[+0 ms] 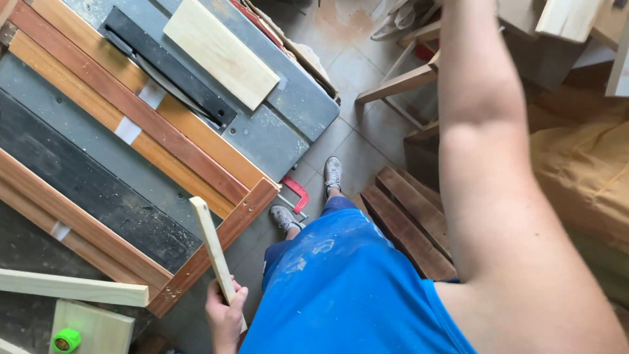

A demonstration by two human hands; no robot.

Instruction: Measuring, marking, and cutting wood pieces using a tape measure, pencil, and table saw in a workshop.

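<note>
Left hand [226, 314] clenched on thin wood strip [216, 259], long axis pointing up-left over table [78, 190] corner. Right arm [485, 164] stretches up-right; its hand is out of view, grip unknown.

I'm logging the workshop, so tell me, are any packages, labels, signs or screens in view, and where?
No packages, signs or screens show.
Pale tape patches: small whitish rectangles stuck on the reddish wooden frame over the saw table; whether they carry writing is unclear.
</note>
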